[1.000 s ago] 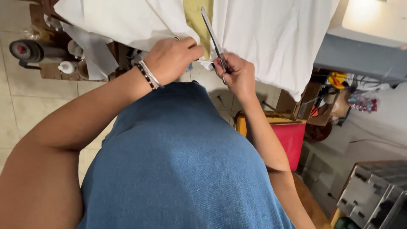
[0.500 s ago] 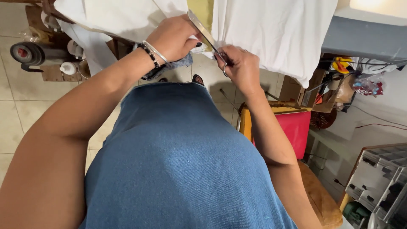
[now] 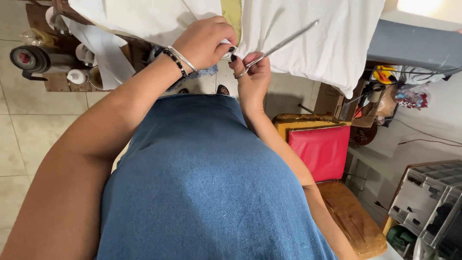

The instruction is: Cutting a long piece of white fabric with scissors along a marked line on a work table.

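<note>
White cloth (image 3: 308, 43) hangs over the edge of a table at the top of the head view. My left hand (image 3: 204, 42), with bead and metal bracelets on the wrist, pinches the cloth's lower edge. Right beside it, my right hand (image 3: 252, 77) grips a pair of metal scissors (image 3: 279, 47) by the handles; the blades point up and to the right across the cloth. The two hands nearly touch at the cloth's edge. A blue denim garment (image 3: 202, 188) that I wear fills the lower middle of the view.
A chair with a red cushion (image 3: 321, 150) and a wooden seat (image 3: 353, 219) stands at my right. A cluttered low shelf (image 3: 57, 67) with a spool and small containers is at the left on the tiled floor (image 3: 24, 139). Grey plastic crates (image 3: 428, 202) sit at the lower right.
The scissors have swung from pointing up and left to pointing up and right across the cloth. My left hand has stayed on the cloth's edge.
</note>
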